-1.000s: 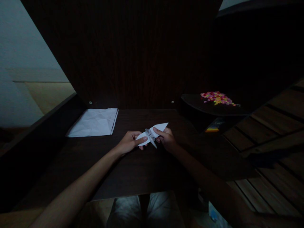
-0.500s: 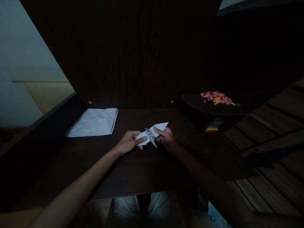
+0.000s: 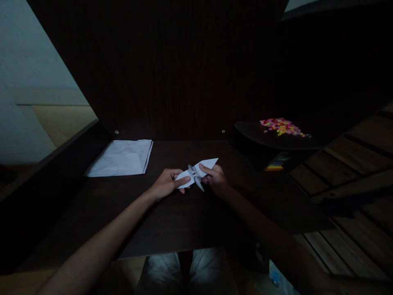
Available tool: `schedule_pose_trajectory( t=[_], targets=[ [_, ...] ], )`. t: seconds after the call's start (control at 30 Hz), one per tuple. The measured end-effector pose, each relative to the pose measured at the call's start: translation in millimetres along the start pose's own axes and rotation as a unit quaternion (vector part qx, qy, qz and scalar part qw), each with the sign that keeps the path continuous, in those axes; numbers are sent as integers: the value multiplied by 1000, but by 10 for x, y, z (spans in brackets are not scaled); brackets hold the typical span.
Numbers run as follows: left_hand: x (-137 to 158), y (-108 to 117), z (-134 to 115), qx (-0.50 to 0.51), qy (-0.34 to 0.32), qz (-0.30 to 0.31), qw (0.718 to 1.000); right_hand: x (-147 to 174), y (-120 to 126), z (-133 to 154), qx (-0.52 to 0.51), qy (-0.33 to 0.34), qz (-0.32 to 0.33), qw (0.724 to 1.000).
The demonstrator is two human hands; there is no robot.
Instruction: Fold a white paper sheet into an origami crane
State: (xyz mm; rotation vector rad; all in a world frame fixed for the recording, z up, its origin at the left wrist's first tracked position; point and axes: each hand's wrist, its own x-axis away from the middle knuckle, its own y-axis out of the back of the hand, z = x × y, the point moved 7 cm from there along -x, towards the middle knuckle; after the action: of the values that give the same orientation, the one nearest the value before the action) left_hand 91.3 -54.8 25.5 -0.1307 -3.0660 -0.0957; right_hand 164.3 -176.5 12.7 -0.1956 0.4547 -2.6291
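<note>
A folded white origami crane (image 3: pixel 210 163) is held between my two hands over the dark tabletop (image 3: pixel 184 221). My left hand (image 3: pixel 167 183) pinches its left wing, thumb on top and fingers underneath. The right wing, which ends in a sharp point, is gripped by my right hand (image 3: pixel 215 177), its thumb pressed on the upper face. Between the wings the narrow folded points of the body stick out, one toward the back and one toward me. My fingers under the paper are partly hidden.
A stack of creased white paper (image 3: pixel 119 157) lies at the back left, near the low side panel (image 3: pixel 55 168). On a rounded shelf (image 3: pixel 254 137) at the right sits a pile of small pink, red and yellow pieces (image 3: pixel 284 126). A tall dark panel (image 3: pixel 172 73) rises behind the tabletop.
</note>
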Motion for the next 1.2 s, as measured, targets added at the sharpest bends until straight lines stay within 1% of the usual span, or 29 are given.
schedule_pose_trajectory(
  t=[0.13,0.67,1.0,1.2],
  targets=[
    [-2,1,-4,-2,-5,3,1000,-2,10,-5,-6,-5,-9,1000],
    [5,7,-18,-3,2,7,1000,0,-7,8,-21,-5,3,1000],
    [-5,7,-3,-4,-4,11,1000,-8,22,-2,-21,-10,-10,1000],
    [-2,9,-17,-3,-1,6,1000,-3,9,14,-26,-4,1,1000]
  ],
)
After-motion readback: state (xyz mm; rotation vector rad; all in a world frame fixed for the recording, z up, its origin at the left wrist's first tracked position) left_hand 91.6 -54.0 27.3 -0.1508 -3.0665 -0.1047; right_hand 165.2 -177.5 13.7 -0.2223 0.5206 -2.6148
